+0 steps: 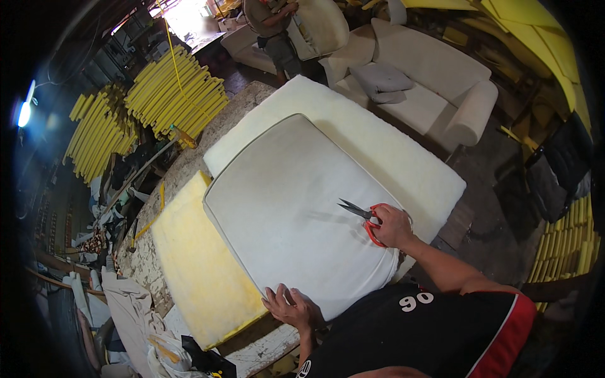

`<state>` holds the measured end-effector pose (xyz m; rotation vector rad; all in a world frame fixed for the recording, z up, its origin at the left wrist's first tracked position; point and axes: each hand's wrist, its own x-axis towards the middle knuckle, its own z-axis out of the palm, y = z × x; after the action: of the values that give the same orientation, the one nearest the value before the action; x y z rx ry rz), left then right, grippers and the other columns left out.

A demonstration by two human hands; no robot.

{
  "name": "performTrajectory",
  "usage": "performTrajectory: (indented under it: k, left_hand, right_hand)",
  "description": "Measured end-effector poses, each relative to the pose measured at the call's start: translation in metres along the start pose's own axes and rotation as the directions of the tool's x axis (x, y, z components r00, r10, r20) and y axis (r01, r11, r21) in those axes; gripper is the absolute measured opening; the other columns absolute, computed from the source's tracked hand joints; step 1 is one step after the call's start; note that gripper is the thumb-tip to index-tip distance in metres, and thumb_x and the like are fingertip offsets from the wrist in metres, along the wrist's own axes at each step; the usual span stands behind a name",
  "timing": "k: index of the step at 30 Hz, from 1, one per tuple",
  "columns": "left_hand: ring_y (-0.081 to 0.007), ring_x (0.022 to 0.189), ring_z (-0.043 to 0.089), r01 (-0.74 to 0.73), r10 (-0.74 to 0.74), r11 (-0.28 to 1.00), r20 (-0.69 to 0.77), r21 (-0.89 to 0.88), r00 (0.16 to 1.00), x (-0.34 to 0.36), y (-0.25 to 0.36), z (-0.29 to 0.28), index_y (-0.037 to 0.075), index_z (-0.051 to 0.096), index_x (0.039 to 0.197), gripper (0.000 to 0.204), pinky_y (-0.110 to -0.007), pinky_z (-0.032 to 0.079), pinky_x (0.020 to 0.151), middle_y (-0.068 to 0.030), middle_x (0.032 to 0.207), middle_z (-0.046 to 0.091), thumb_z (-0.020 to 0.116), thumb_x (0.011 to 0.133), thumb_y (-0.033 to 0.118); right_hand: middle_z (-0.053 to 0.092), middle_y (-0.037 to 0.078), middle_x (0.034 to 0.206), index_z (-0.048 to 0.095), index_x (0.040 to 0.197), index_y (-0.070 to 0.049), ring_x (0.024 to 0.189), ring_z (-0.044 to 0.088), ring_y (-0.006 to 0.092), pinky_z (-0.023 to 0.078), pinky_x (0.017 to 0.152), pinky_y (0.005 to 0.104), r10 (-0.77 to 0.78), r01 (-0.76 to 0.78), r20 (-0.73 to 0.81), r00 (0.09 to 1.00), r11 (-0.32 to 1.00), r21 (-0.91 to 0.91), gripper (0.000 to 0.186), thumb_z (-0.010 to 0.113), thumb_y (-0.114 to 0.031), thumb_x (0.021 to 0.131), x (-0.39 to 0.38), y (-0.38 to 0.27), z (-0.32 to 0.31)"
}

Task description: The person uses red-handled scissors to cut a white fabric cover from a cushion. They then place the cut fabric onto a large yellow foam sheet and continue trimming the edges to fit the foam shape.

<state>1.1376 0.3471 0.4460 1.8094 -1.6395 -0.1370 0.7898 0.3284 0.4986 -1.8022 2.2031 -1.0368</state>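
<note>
My right hand (pixel 394 227) is closed round the red handles of a pair of scissors (pixel 357 209). Their dark blades stand a little apart, pointing left above a pale cushion (pixel 296 195). The cushion has piped edges and a rounded outline, with its cover bunched at the near right corner. My left hand (pixel 290 307) rests at the cushion's near left edge, fingers spread, holding nothing that I can see. Beneath the cushion lie a large white padding slab (pixel 435 189) and, on the left, a yellowish foam piece (pixel 189 264) topped with white wadding.
The worn worktable (pixel 146 264) carries these pieces. A pale sofa (pixel 435 75) stands beyond it, with a grey pillow (pixel 381 82) on the seat. Another person (pixel 277 31) holds a cushion at the back. Stacked yellow foam strips (pixel 176 88) and cloth scraps (pixel 132 302) lie left.
</note>
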Motion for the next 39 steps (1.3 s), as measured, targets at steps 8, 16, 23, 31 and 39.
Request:
performTrajectory:
  k: [8,16,23,31,39]
  left_hand:
    - [-0.0492,0.14,0.029,0.004,-0.004,1.0,-0.02,0.0,1.0,0.004,0.0042,0.0055,0.012,0.065,0.119,0.034,-0.065,0.025,0.109,-0.0173,0.148,0.045,0.063,0.089,0.026]
    - [-0.0488,0.14,0.03,0.015,-0.015,1.0,-0.024,0.018,1.0,0.0024,0.0023,0.008,0.013,0.065,0.119,0.034,-0.065,0.025,0.109,-0.0162,0.148,0.046,0.063,0.088,0.026]
    - [-0.0485,0.141,0.029,0.013,-0.013,1.0,-0.016,0.006,1.0,0.0034,0.0039,0.0068,0.013,0.065,0.12,0.034,-0.065,0.025,0.109,-0.0159,0.148,0.046,0.064,0.089,0.026]
    - [-0.0499,0.137,0.032,-0.012,0.013,0.999,-0.028,0.034,1.0,0.0049,0.0089,0.0053,0.01,0.064,0.119,0.034,-0.063,0.027,0.109,-0.02,0.145,0.048,0.064,0.088,0.023]
    - [-0.0498,0.139,0.031,-0.001,0.002,1.0,-0.008,0.026,1.0,0.0051,0.0095,0.0036,0.012,0.064,0.12,0.034,-0.063,0.027,0.109,-0.019,0.146,0.046,0.063,0.089,0.026]
  right_hand:
    - [0.068,0.012,0.09,0.064,0.096,-0.003,0.083,0.067,0.031,0.054,0.071,0.0409,0.004,-0.004,0.012,1.0,1.0,0.0,0.034,0.077,-0.027,0.076,0.006,0.0019,-0.0023]
    - [0.068,0.011,0.089,0.065,0.096,-0.004,0.081,0.067,0.0304,0.054,0.069,0.0407,0.014,-0.014,0.021,1.0,1.0,-0.004,0.034,0.077,-0.028,0.076,0.0071,0.0015,-0.0029]
    - [0.066,0.012,0.085,0.064,0.093,-0.004,0.078,0.066,0.0314,0.053,0.067,0.0418,0.016,-0.016,0.028,0.999,1.0,-0.024,0.032,0.077,-0.028,0.075,0.0078,0.0025,-0.0021]
    - [0.065,0.013,0.085,0.063,0.091,-0.005,0.078,0.065,0.0321,0.052,0.067,0.0429,-0.016,0.016,-0.008,1.0,1.0,-0.018,0.032,0.076,-0.029,0.075,0.0078,0.0053,-0.0005]
    - [0.065,0.012,0.087,0.064,0.092,-0.005,0.08,0.065,0.0315,0.052,0.068,0.0421,-0.023,0.023,-0.02,1.0,1.0,-0.002,0.032,0.075,-0.031,0.076,0.007,0.0063,0.0009]
